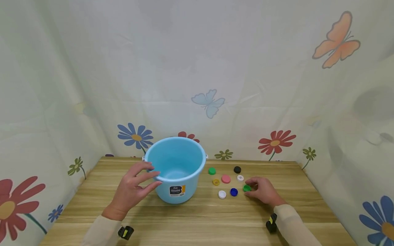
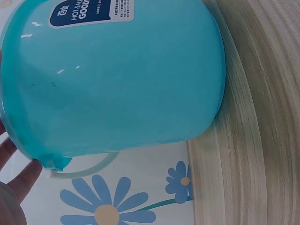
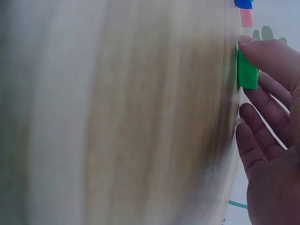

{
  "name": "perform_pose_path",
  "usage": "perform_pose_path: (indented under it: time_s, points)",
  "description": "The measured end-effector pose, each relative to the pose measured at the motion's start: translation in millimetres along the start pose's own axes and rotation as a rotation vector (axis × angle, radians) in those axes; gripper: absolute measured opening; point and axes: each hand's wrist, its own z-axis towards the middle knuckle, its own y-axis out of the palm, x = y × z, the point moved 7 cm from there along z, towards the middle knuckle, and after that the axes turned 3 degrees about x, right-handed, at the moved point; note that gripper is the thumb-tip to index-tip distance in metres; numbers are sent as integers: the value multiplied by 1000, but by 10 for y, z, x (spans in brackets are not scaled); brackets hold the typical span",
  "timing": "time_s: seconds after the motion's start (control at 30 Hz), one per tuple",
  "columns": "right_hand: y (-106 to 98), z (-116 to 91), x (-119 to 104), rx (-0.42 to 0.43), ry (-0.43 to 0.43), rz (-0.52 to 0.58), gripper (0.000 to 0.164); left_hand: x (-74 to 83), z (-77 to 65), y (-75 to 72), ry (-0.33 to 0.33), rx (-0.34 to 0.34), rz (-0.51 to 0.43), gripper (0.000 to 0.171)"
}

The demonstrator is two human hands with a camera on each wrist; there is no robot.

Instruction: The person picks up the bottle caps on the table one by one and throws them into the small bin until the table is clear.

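Note:
A light blue bucket [image 1: 172,186] stands upright on the wooden table. My left hand [image 1: 132,186] holds its rim at the near left, the thumb low on the outer side and the other fingers along the edge; in the left wrist view the fingers [image 2: 26,180] meet the rim beside the handle lug. My right hand [image 1: 264,190] pinches a green bottle cap [image 3: 247,69] between thumb and forefinger at the table's surface, its other fingers spread loosely. Close by lie a blue cap [image 1: 234,192], a white cap [image 1: 222,194] and another white cap [image 1: 240,177].
Farther back are a pink cap [image 1: 226,179], a yellow cap [image 1: 216,182], a second green cap [image 1: 212,171] and a black cap [image 1: 237,169]. A curtain [image 1: 172,68] printed with flowers and butterflies hangs behind the table [image 1: 197,222] and at both sides.

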Motion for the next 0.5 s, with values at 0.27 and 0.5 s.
perform_pose_path:
  time_s: [0.27, 0.5]
  points:
    - [11, 3, -3, -5, -11, -5, 37, 29, 20, -19, 18, 4, -19, 34]
    - [5, 20, 19, 2, -28, -28, 35, 38, 31, -27, 6, -7, -8, 33]
